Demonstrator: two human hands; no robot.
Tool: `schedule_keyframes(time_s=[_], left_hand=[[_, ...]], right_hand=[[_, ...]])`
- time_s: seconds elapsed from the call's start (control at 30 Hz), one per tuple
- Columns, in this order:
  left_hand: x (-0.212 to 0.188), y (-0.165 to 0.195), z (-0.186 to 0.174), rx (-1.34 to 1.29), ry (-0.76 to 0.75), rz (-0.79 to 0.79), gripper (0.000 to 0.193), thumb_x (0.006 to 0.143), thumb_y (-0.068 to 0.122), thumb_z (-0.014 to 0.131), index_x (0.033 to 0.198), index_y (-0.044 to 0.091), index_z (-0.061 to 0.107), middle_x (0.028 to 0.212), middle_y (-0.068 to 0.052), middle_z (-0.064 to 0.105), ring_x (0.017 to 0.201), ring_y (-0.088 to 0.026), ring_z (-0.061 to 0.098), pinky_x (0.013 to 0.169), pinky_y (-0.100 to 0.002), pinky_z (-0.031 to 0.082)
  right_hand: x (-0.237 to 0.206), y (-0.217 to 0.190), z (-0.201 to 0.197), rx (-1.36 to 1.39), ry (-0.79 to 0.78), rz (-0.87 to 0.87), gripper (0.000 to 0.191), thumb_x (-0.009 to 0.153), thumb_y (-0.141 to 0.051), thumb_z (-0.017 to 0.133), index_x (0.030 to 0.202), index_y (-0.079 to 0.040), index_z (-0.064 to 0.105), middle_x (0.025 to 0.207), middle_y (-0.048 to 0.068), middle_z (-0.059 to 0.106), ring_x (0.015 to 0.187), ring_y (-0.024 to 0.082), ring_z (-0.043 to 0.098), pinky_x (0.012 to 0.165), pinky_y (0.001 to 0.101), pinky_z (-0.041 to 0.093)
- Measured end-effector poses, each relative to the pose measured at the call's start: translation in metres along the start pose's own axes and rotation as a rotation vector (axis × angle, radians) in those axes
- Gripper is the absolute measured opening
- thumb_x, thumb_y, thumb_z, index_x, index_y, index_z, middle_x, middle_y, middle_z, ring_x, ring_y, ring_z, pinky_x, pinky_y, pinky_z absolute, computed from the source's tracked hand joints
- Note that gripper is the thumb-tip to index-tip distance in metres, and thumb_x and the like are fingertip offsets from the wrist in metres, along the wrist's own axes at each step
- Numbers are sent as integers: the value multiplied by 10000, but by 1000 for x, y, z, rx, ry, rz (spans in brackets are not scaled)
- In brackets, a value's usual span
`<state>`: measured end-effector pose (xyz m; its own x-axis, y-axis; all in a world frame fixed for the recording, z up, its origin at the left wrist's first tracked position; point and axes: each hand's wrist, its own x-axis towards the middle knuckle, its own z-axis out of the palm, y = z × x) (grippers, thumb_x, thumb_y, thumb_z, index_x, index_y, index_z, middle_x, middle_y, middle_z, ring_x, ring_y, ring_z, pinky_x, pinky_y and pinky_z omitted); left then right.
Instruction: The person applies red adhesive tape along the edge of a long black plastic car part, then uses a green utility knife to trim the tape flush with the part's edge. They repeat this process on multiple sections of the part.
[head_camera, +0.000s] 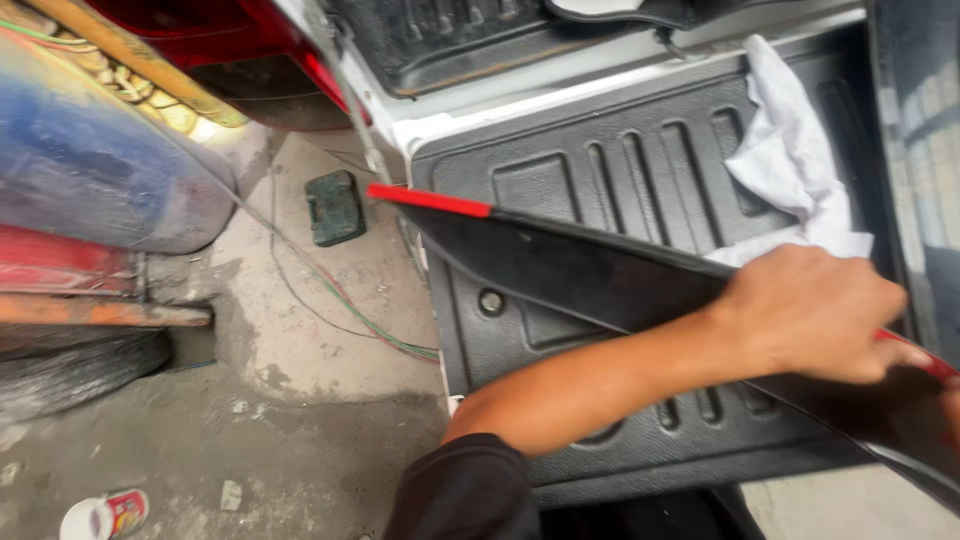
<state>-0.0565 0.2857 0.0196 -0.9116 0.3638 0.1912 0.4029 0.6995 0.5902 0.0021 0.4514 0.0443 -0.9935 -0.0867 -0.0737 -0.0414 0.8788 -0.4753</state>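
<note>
A long black trim panel (560, 265) with a red strip along its upper edge lies slanted across a black ribbed liner (600, 170) on a lowered vehicle tailgate. My left hand (815, 315) reaches in from the lower left in a dark sleeve. It grips the panel near its right part, fingers curled over the top edge. Only a sliver of my right hand (950, 405) shows at the right border, close to the panel's red edge. What it holds is out of sight. A crumpled white cloth (790, 150) lies on the liner just behind my left hand.
To the left is a dirty concrete floor with a small dark green case (334, 207) and thin wires (330, 290) running past it. A large blue and red drum (90, 160) lies at the far left. A small can (105, 515) sits at the bottom left.
</note>
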Motion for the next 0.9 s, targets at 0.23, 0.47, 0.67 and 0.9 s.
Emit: schedule_keyframes(time_s=[0.23, 0.47, 0.67, 0.9], left_hand=[[-42, 14, -60, -44, -11, -176, 464, 854, 529, 657, 733, 94, 760, 672, -152, 706, 648, -387, 700, 594, -506, 533], [-66, -14, -89, 10, -84, -452, 406, 893, 500, 638, 813, 138, 802, 686, -132, 723, 690, -366, 717, 639, -484, 544], [-93, -56, -76, -70, -77, -665, 456, 857, 578, 629, 787, 167, 815, 700, -96, 732, 738, -337, 722, 676, -474, 550], [-113, -92, -59, -151, -52, -796, 513, 893, 612, 594, 745, 168, 804, 654, -74, 730, 700, -304, 729, 685, -460, 542]], right_hand=[[-14, -27, -45, -104, 158, -85, 278, 871, -137, 796, 1020, 12, 615, 864, 192, 664, 748, 357, 664, 674, 431, 515], [47, -50, -29, 25, -172, -241, 302, 784, -107, 770, 1021, 16, 629, 757, 179, 681, 681, 302, 678, 632, 393, 511], [90, -74, 12, 237, -551, -222, 297, 805, -46, 669, 1099, -7, 656, 742, 118, 705, 620, 175, 662, 573, 320, 534], [113, -71, 57, 246, -601, -283, 225, 865, -78, 707, 1059, 23, 657, 722, 95, 694, 647, 144, 684, 597, 290, 542]])
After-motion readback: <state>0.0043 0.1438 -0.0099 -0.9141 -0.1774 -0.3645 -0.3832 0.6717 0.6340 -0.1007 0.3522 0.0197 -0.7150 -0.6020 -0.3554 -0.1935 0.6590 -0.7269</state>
